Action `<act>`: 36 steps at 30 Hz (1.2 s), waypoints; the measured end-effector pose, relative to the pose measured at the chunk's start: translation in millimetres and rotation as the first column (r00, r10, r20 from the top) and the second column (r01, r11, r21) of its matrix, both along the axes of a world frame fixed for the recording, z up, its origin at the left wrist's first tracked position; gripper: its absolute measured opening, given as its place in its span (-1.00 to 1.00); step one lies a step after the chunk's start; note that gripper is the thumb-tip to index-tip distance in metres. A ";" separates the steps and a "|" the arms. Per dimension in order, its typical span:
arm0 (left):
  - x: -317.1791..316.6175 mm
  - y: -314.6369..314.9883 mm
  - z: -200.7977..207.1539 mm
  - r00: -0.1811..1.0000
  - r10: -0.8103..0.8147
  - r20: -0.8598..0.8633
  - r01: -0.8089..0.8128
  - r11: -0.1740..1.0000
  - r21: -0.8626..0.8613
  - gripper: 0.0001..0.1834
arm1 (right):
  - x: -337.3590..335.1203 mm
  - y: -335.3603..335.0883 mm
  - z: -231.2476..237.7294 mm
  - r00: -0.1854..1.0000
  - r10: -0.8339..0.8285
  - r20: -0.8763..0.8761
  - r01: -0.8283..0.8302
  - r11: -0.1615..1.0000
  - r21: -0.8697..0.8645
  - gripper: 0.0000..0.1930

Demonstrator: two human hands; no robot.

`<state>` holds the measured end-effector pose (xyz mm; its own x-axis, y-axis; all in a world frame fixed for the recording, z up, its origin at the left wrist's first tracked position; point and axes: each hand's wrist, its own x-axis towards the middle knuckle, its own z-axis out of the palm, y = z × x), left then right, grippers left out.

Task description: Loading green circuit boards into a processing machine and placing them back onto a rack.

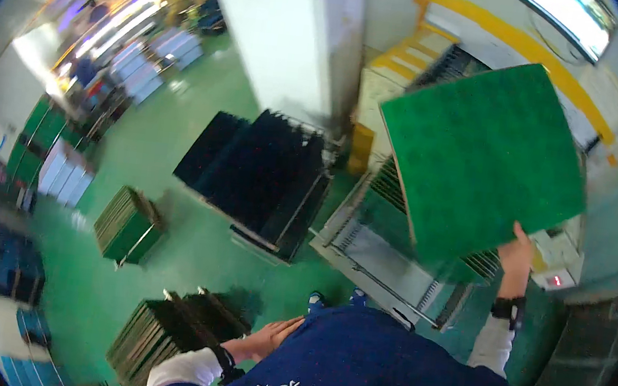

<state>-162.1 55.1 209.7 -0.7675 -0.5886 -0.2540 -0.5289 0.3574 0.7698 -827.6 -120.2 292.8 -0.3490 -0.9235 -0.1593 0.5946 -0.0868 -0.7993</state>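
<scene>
A large flat green board [488, 160] is held up at a tilt in front of me on the right. My right hand [517, 255] grips its near edge, thumb on the green face and the other fingers hidden behind it. Below and partly behind the board stands a slotted metal rack [384, 266], with a row of slots showing under the board's left edge. My left hand [273, 339] lies flat near the waist of my blue garment [374, 360], fingers stretched out, with nothing seen in it.
A cart of dark panels [249, 179] stands left of the rack. Stacked boards [178, 334] are near my left arm, and a smaller green stack [127, 227] sits farther left. A white pillar [281, 37] rises behind. A yellow-trimmed machine [416, 53] and a dark cabinet [584, 354] flank the right.
</scene>
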 end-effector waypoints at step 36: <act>-39.1 -14.7 -14.9 0.983 0.159 0.087 -0.165 0.984 0.071 -0.19 | -2.4 -158.0 -41.0 0.977 -0.038 0.208 -0.023 0.958 0.285 -0.59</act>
